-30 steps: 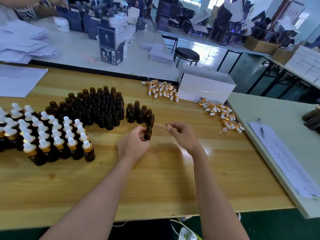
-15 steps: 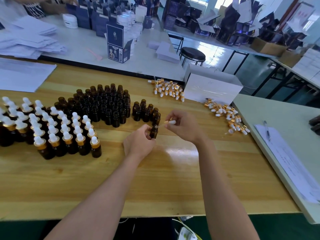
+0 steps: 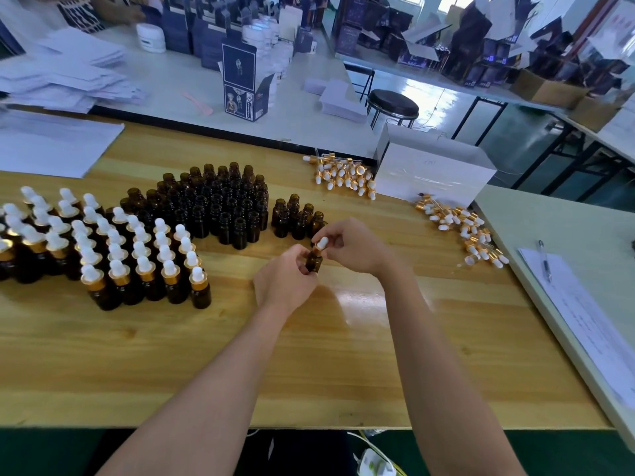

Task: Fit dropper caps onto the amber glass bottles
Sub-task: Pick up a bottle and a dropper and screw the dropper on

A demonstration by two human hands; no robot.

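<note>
From my remote seat I see both hands meeting over the wooden table. The left hand grips one amber bottle by its body and holds it upright. The right hand pinches the white bulb of a dropper cap.

A second ago that cap was sideways, its glass tube aimed at the bottle's mouth. Now it stands upright on the neck, with the tube out of sight inside. I judge the cap inserted but not yet tightened.

Room is tight on the far side, where the uncapped bottles stand just beyond the hands. The capped bottles fill the left, and loose caps lie well to the right. The near half of the table, towards its front edge, is bare wood — the safest way to draw back.
</note>
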